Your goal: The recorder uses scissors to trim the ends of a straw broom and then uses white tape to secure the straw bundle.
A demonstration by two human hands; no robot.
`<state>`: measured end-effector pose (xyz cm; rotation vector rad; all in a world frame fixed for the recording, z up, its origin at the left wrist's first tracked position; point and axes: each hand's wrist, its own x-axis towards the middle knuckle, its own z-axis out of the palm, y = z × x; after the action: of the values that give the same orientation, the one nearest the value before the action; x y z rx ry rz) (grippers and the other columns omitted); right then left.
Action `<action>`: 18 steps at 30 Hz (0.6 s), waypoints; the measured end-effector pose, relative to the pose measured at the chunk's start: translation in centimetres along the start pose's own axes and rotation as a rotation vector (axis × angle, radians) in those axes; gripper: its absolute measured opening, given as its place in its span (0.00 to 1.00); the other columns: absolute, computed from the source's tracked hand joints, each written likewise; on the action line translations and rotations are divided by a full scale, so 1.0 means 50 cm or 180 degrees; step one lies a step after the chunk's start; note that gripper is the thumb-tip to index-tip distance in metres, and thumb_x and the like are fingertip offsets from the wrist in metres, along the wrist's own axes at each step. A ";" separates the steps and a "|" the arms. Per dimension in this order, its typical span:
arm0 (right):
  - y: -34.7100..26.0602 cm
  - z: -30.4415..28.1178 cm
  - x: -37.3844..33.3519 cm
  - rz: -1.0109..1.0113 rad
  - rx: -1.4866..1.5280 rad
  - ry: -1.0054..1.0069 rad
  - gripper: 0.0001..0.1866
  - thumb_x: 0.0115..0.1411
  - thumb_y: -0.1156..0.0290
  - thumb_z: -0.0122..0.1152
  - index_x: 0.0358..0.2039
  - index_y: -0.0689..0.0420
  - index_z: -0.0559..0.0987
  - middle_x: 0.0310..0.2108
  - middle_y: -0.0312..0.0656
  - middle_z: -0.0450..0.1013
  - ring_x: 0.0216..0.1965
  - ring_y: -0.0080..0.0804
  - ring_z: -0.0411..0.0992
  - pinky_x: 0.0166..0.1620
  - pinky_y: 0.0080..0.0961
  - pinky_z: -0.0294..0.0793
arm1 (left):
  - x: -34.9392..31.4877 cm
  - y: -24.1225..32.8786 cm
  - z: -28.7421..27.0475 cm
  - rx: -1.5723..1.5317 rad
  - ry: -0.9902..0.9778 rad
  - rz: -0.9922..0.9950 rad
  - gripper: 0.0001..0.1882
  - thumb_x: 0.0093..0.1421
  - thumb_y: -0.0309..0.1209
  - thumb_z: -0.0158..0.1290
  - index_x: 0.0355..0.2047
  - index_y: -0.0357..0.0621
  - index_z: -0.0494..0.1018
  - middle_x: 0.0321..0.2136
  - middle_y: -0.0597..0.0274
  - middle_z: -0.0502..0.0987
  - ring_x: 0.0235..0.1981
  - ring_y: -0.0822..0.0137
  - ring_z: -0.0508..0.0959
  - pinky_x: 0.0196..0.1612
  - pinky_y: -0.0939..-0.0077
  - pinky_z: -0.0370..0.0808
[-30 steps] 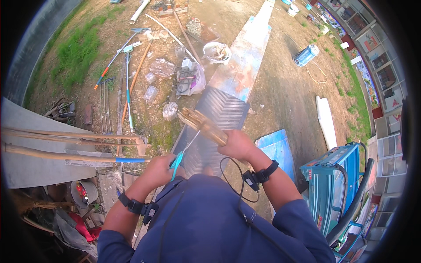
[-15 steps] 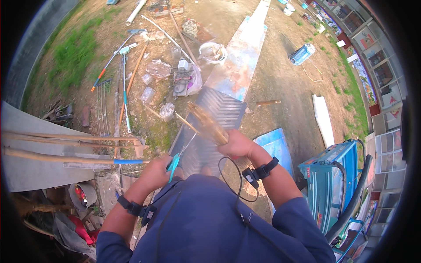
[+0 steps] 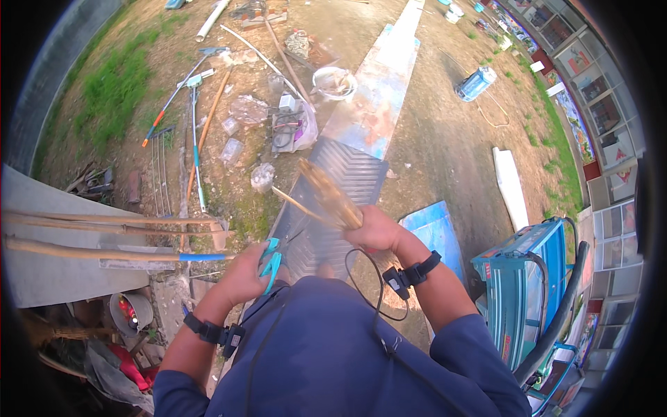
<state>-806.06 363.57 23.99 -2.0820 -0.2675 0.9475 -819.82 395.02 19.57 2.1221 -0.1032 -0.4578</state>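
Both hands (image 3: 243, 274) (image 3: 375, 229) have lifted the bamboo sticks (image 3: 332, 196) higher.

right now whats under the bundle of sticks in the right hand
Below the bundle of sticks lies a ribbed metal sheet on bare dirt. The right hand covers the bundle's lower end. The left hand holds teal-handled scissors; the blades are hard to make out.

Both forearms rise from the lower edge, each wrist wearing a dark band. The left hand (image 3: 244, 272) is curled closed, and the right hand (image 3: 375, 229), slightly higher, is fisted too.
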 end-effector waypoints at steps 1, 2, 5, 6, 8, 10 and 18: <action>0.004 0.001 0.001 -0.0047 0.0019 0.0014 0.18 0.52 0.63 0.63 0.41 0.60 0.80 0.24 0.42 0.76 0.22 0.28 0.75 0.25 0.27 0.74 | -0.001 -0.011 0.007 0.0160 0.0520 0.0334 0.30 0.55 0.31 0.59 0.58 0.35 0.67 0.44 0.42 0.78 0.45 0.45 0.80 0.48 0.60 0.77; 0.005 0.001 0.000 -0.0043 0.0021 0.0019 0.18 0.52 0.63 0.63 0.41 0.60 0.80 0.24 0.42 0.76 0.22 0.28 0.75 0.25 0.27 0.74 | 0.001 -0.004 0.006 0.0159 0.0515 0.0338 0.30 0.55 0.31 0.59 0.58 0.35 0.67 0.44 0.42 0.78 0.45 0.45 0.80 0.48 0.60 0.77; 0.005 -0.001 -0.001 0.0017 0.0021 0.0030 0.18 0.52 0.63 0.64 0.41 0.60 0.80 0.24 0.42 0.77 0.23 0.29 0.75 0.27 0.29 0.75 | 0.006 0.010 0.003 0.1067 0.0894 0.0368 0.30 0.55 0.30 0.59 0.57 0.34 0.66 0.46 0.41 0.77 0.48 0.45 0.79 0.50 0.60 0.76; 0.007 -0.003 -0.002 0.0030 0.0003 0.0068 0.18 0.51 0.63 0.64 0.41 0.60 0.81 0.25 0.43 0.77 0.23 0.30 0.75 0.28 0.29 0.75 | 0.007 0.003 0.001 0.0408 0.0778 0.0072 0.29 0.56 0.28 0.57 0.58 0.33 0.64 0.46 0.43 0.77 0.46 0.52 0.80 0.48 0.63 0.77; 0.020 -0.008 -0.002 0.0046 -0.0011 0.0108 0.19 0.51 0.62 0.65 0.41 0.60 0.81 0.25 0.43 0.78 0.24 0.30 0.76 0.29 0.30 0.76 | 0.005 -0.003 -0.017 -0.0248 0.0650 -0.0223 0.29 0.57 0.26 0.56 0.58 0.33 0.62 0.46 0.46 0.77 0.45 0.58 0.81 0.46 0.65 0.78; 0.046 -0.015 -0.004 -0.0122 0.0200 0.0247 0.13 0.54 0.69 0.66 0.38 0.62 0.81 0.24 0.37 0.77 0.23 0.25 0.75 0.29 0.26 0.74 | 0.009 0.002 -0.049 0.0161 0.0754 -0.0551 0.25 0.60 0.25 0.56 0.56 0.34 0.64 0.42 0.49 0.78 0.42 0.60 0.82 0.41 0.68 0.79; -0.021 0.001 -0.014 -0.0012 -0.0111 -0.0010 0.21 0.51 0.60 0.65 0.43 0.59 0.81 0.30 0.47 0.80 0.31 0.34 0.78 0.38 0.33 0.77 | 0.109 0.126 -0.006 -0.2800 0.1225 -0.0380 0.22 0.61 0.24 0.59 0.54 0.39 0.65 0.39 0.54 0.79 0.38 0.62 0.83 0.33 0.70 0.80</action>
<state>-806.43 363.94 25.14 -2.1113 -0.2915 0.9501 -814.02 390.35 23.32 1.3103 0.3838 -0.1075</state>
